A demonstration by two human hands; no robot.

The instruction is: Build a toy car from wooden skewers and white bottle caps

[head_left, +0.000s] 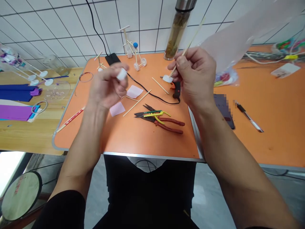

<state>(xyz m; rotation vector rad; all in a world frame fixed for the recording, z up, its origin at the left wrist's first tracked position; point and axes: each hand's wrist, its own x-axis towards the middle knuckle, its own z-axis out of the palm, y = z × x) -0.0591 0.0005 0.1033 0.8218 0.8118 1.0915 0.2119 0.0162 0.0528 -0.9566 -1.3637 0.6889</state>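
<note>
Left hand (107, 86) tight around 1 white piece (122, 74) — right hand (194, 76) tight around 1 wooden stick (188, 45).

Back wall (59, 28): white square tiles with dark grout lines. Centre: an orange table (143, 140) with a grey metal rim. A second orange table (281, 127) stands against it at right. Left: a pale wooden table (23, 135), just beside the first. Below: smooth grey floor (209, 197), with a round disc (21, 195) at lower left. A bright patch of light (9, 163) lies at the left edge.
</note>
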